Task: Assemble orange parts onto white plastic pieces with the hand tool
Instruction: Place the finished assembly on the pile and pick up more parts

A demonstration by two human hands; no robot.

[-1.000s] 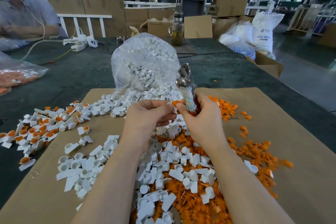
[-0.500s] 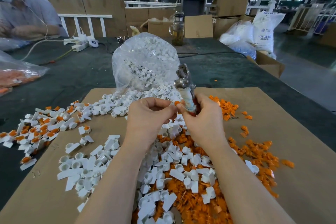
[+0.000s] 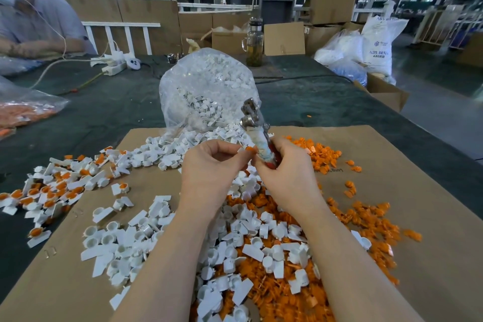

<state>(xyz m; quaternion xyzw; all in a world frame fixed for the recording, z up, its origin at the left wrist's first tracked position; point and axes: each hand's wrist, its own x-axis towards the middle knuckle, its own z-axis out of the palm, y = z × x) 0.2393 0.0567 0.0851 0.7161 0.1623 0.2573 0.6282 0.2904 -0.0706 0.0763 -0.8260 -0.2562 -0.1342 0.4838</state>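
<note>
Head camera looks down on a sheet of brown cardboard (image 3: 392, 191) spread over a dark table, where loose white plastic pieces (image 3: 146, 238) and loose orange parts (image 3: 366, 219) lie heaped within easy reach of both arms. Both hands meet above the heap: the left hand (image 3: 209, 175) has its fingers curled in and pinches a small orange part (image 3: 250, 149) at its fingertips, with what looks like a sliver of white just beside it, though whether a white piece is held there too I cannot tell. The right hand (image 3: 285, 178) is wrapped round the taped handle of the hand tool (image 3: 257, 133), a plier-like metal tool with its head pointing up and away, probably parked upright so the fingertips stay free to help seat the part. The part sits touching the handle, between the two hands, not in the tool's head, so I judge the pressing step is not yet done. Off to the left a spread of white pieces already carrying orange inserts (image 3: 49, 191) suggests finished work is tossed that way. Behind the hands a clear plastic bag (image 3: 206, 91) spills more white stock onto the cardboard.
</note>
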